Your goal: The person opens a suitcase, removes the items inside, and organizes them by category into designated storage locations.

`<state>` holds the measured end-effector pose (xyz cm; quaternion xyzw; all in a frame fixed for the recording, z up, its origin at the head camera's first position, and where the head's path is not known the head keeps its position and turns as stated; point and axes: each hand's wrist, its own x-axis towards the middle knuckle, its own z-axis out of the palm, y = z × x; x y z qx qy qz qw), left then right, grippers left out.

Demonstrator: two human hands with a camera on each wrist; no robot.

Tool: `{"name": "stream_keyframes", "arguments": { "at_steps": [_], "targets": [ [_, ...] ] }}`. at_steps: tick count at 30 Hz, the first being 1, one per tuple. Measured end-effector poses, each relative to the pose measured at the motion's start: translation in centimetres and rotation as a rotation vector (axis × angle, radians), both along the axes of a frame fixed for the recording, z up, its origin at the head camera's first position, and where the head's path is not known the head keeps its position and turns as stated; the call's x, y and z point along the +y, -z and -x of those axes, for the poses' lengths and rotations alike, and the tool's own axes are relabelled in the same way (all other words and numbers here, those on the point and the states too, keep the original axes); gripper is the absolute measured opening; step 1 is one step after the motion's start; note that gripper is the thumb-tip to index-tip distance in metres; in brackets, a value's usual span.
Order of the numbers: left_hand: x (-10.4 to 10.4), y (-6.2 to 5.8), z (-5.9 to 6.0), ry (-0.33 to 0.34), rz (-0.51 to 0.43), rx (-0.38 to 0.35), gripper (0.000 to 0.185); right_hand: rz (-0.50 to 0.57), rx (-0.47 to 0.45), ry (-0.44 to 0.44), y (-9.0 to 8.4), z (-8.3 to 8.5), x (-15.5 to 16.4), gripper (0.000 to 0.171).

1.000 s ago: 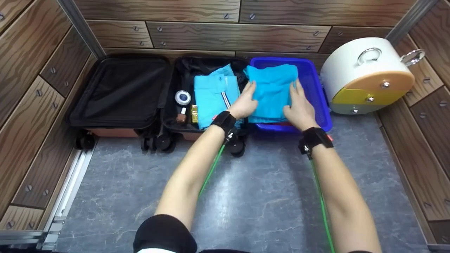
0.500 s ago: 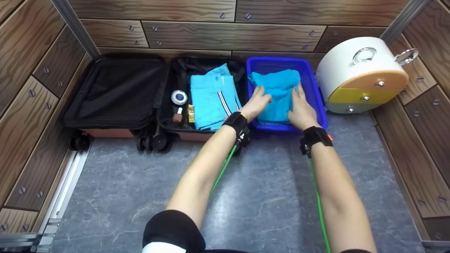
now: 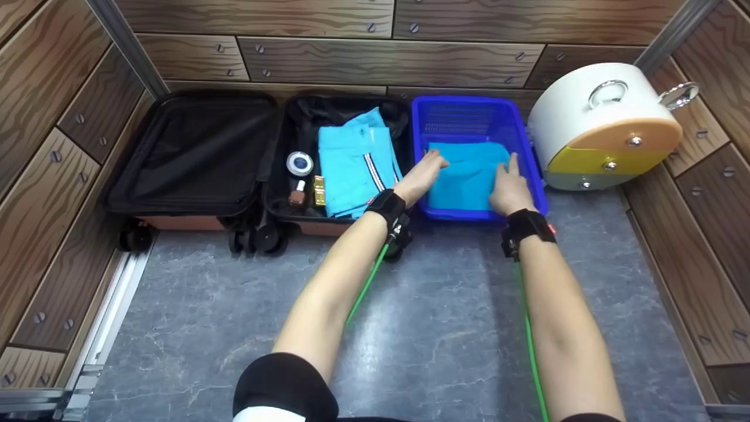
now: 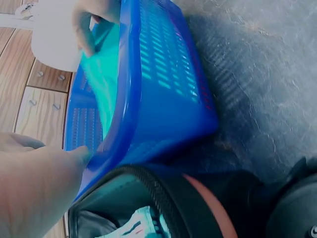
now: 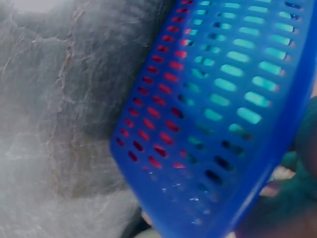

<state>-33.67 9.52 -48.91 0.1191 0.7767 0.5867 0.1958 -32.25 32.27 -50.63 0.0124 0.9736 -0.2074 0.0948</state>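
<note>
Grey floor (image 3: 410,328) is spreading wide, veined like marble, and the wall (image 3: 334,65) behind it is showing bold, swirling wood grain dotted with slotted screws. A suitcase (image 3: 193,158) is lying open on the left, two rounded halves, the black lining looking soft and creased. Over on the right a white cabinet (image 3: 597,117) is curving like a drum, its orange, yellow and grey-green drawers carrying shiny round knobs. Between them the plastic basket (image 3: 474,117) is sitting, glossy blue, slotted all over, with red material (image 5: 171,77) showing through its lower holes. In the suitcase a folded garment (image 3: 351,170) is resting, light blue, striped with ribbon. And there's the blue cloth (image 3: 466,181), lying folded and smooth inside the basket! The left hand (image 3: 419,179) is hanging at the basket's left edge, fingers loosely extended; whether they're touching the rim, I cannot tell. The right hand (image 3: 511,189) is poised at the cloth's right edge, thumb and fingers apart. Beside the garment, a round case (image 3: 299,164), a white-capped brown bottle (image 3: 297,194) and a gold block (image 3: 319,191) are gleaming.
</note>
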Motion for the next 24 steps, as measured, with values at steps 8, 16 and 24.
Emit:
{"name": "stream_keyframes", "arguments": {
  "at_steps": [8,16,24],
  "targets": [
    [-2.2,-0.3,0.3,-0.045,-0.066,0.029,0.065,0.004,0.062,0.035,-0.6,-0.2,-1.3,0.081],
    [-6.1,-0.9,0.9,-0.061,-0.015,0.037,0.064,0.083,0.166,-0.020,-1.2,0.2,-3.8,0.078],
    [-10.3,-1.1,1.1,-0.086,0.086,0.076,0.060,0.196,0.200,-0.058,-2.2,0.2,-7.8,0.078]
  ]
}}
